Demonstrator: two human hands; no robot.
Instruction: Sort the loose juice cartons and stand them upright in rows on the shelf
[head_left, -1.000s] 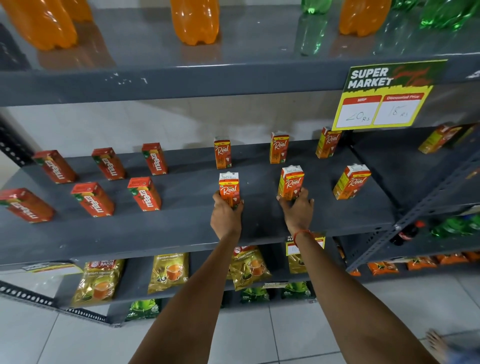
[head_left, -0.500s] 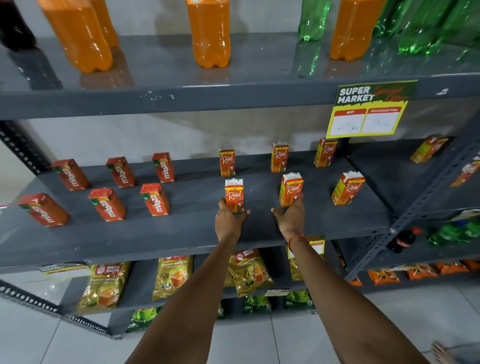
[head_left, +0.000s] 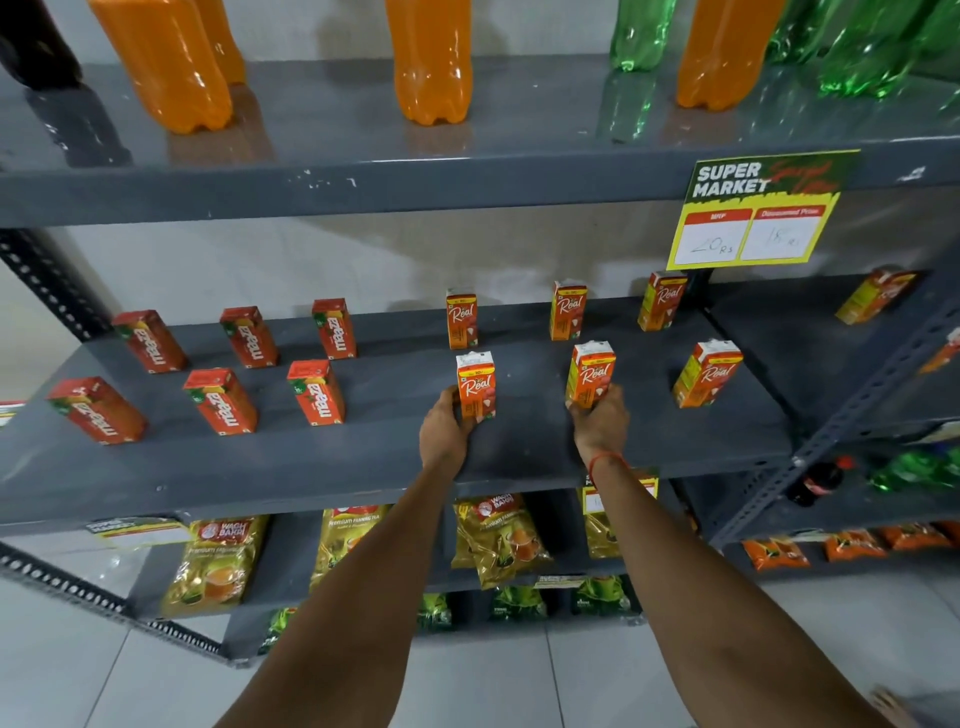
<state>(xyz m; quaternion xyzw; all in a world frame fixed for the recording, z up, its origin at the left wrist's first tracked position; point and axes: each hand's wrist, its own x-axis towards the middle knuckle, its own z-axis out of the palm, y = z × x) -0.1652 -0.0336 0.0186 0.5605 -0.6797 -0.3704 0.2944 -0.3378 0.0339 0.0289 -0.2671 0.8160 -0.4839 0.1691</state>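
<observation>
On the grey middle shelf stand two rows of cartons. Several red Maaza cartons are on the left half, several orange Real cartons on the right half. My left hand grips the base of the front-row Real carton, which stands upright. My right hand holds the base of the neighbouring front-row Real carton, also upright. A third front-row Real carton stands free further right.
Orange bottles and green bottles fill the top shelf. A yellow price sign hangs from its edge. Gold tea packets lie on the lower shelf. The adjoining right rack holds another carton and a cola bottle.
The view has tilted upward, showing more of the top shelf. Both hands stay at the bases of the same two front-row Real cartons, which remain upright in place.
</observation>
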